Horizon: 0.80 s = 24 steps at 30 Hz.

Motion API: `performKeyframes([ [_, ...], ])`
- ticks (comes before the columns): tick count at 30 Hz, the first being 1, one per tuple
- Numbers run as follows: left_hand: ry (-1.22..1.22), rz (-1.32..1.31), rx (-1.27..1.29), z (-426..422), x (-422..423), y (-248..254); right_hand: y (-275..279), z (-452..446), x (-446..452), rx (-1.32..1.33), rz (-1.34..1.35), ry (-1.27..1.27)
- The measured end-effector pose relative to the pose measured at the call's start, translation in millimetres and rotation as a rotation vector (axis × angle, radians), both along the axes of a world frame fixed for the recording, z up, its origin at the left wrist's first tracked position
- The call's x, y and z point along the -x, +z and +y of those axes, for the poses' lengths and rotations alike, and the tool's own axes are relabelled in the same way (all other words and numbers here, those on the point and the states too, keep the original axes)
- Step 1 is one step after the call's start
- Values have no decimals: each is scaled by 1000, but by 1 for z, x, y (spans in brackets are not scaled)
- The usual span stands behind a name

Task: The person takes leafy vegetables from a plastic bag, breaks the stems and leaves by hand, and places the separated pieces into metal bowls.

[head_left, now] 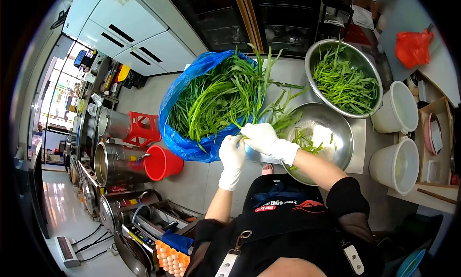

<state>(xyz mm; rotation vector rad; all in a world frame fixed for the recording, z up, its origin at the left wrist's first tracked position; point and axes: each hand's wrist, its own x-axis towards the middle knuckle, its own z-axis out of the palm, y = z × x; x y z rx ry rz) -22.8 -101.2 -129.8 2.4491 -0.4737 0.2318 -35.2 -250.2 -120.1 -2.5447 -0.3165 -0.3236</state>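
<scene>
Both my hands wear white gloves and meet in front of a blue plastic bag heaped with long-leaved water spinach. My left hand is closed, its fingertips pinching the end of a green stem. Close beside it, my right hand is closed around stalks of the same greens, leaves trailing out past it. Under my right forearm sits a steel bowl with a few short cut stems in it. Behind that, a second steel bowl holds a pile of picked greens.
Two white buckets stand at the right, near a wooden drawer unit. To the left are a red bucket, a red stool and large steel pots. An egg tray lies at lower left.
</scene>
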Motion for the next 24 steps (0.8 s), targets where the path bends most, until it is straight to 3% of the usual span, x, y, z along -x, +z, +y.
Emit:
performKeyframes([
  [1,20,67,47,0,0,1,0,0,1,-108,17,-66],
  [4,62,222,212,9,-1,-16,2,-15,-13,-766,283,-288],
  [6,119,345,391,17,-3,-26,-6,-36,-23,-907,134,-301],
  [8,78,292,297,21,-9,-16,18,-61,-13,-979,220,-348],
  [10,-6,31,-86,22,-16,-7,34,-83,-3,-1065,171,-353],
  [13,-78,-81,-202,14,-23,1,34,-101,5,-1198,93,-342],
  [17,-181,-189,-393,10,-33,3,59,-113,24,-1348,195,-325],
  [21,-168,-260,-542,9,-43,8,51,-134,33,-1345,148,-274],
  [24,-258,-238,-329,20,-53,12,55,-144,39,-1319,103,-231],
])
